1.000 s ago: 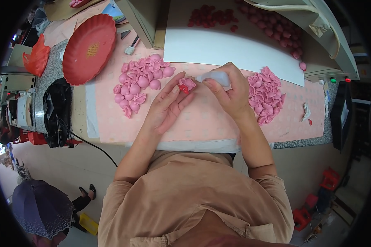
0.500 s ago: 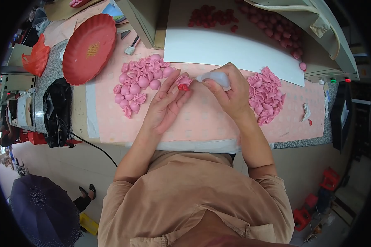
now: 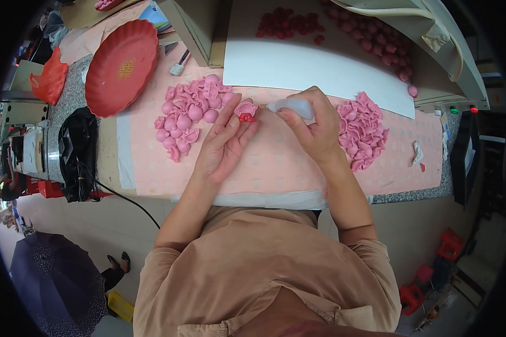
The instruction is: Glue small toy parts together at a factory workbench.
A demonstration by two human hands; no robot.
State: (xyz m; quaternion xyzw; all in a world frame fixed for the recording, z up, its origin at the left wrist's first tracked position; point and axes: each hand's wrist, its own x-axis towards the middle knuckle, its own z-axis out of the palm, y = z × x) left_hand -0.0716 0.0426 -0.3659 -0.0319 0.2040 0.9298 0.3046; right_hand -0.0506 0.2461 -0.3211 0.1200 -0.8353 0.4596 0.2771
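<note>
My left hand [image 3: 226, 137] is turned palm up, its thumb and fingers holding a small pink petal-shaped piece [image 3: 246, 108] with a red part [image 3: 247, 117] at its lower side. In my right hand [image 3: 316, 123] is a translucent squeeze bottle [image 3: 293, 106], its narrow tip pointing left and a short way off the pink piece. Left of my left hand lies a pile of pink balls and petal pieces [image 3: 191, 115]. Beyond my right wrist spreads another heap of pink petal pieces [image 3: 363, 132].
A red scalloped tray [image 3: 121, 67] rests at the back left near a small brush [image 3: 179, 64]. Under an overhanging cabinet, a white board [image 3: 298, 64] bears red pieces [image 3: 287, 22] and pink balls [image 3: 376, 39]. A black bag [image 3: 77, 151] with a cable sits at the left edge.
My left hand has shifted the pink piece slightly left and turned it, widening the gap to the bottle tip. My right hand stays almost still.
</note>
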